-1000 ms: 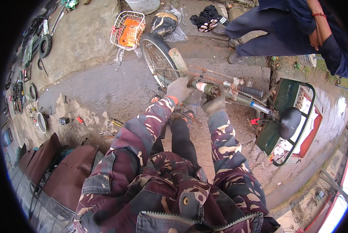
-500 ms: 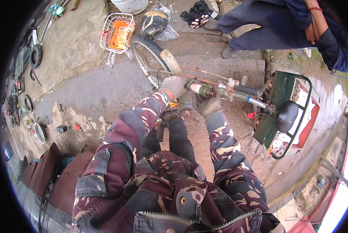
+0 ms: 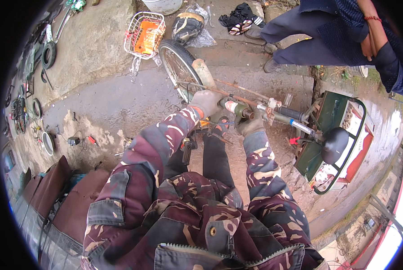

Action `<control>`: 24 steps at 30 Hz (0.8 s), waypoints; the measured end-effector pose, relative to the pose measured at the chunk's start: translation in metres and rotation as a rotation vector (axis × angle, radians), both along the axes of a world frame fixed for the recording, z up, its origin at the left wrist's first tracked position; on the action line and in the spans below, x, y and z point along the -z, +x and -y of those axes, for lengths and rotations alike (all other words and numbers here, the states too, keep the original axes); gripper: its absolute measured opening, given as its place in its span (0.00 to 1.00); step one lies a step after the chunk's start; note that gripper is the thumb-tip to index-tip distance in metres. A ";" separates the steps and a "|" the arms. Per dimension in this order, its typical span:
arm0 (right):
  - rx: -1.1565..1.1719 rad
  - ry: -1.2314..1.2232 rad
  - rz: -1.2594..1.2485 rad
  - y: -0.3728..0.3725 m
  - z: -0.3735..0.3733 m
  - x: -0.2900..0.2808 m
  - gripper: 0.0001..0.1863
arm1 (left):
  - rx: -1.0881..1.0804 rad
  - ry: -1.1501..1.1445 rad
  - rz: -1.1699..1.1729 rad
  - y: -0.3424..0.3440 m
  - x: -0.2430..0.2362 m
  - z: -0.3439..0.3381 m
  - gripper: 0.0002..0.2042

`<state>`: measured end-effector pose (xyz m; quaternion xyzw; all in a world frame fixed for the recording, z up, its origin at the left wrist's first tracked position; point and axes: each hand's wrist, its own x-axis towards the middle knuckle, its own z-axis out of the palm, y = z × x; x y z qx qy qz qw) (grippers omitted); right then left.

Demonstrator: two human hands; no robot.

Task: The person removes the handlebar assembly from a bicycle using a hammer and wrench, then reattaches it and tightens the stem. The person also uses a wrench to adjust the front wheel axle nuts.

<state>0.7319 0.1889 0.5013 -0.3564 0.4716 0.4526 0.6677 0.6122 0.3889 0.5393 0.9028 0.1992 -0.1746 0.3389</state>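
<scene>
My gloved left hand (image 3: pixel 203 101) is closed on the bicycle's front end beside a labelled green tube (image 3: pixel 234 108), near the spoked wheel (image 3: pixel 170 63) and its pale mudguard (image 3: pixel 205 72). My gloved right hand (image 3: pixel 249 124) has curled fingers at the open lower end of that tube; what they hold is partly hidden. Rusty rods (image 3: pixel 245 88) and a dark handlebar grip (image 3: pixel 290 113) lie alongside. A second dark grip (image 3: pixel 187 152) hangs below my left hand. At the right are a black saddle (image 3: pixel 335 145) and a green cart box (image 3: pixel 309 162) with a tubular rail.
Another person (image 3: pixel 296 56) stands at the upper right. A wire basket (image 3: pixel 143 33), a wrapped bag (image 3: pixel 188 28), dark cloth (image 3: pixel 237 18) and a bucket (image 3: pixel 161 5) lie behind the wheel. Tyres (image 3: pixel 49 55), a basin (image 3: pixel 47 143) and small tools (image 3: pixel 91 140) lie left; brown covers (image 3: pixel 80 198) lie lower left.
The view swung left and then back. My right hand has moved slightly up and in against the tube's end. The dark hanging grip now shows below my left hand.
</scene>
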 end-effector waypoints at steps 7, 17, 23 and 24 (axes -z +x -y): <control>-0.020 0.030 -0.045 -0.007 -0.022 -0.036 0.32 | -0.029 0.028 0.028 -0.001 0.002 0.005 0.19; 0.385 0.145 0.053 -0.049 0.001 -0.009 0.40 | 0.021 0.060 -0.003 0.002 0.001 0.004 0.19; 0.243 0.129 0.060 -0.029 -0.020 0.040 0.38 | 0.004 0.043 0.086 0.000 0.008 0.003 0.17; 0.224 0.134 0.061 -0.026 -0.024 0.045 0.38 | 0.007 0.044 0.077 0.000 0.009 0.003 0.17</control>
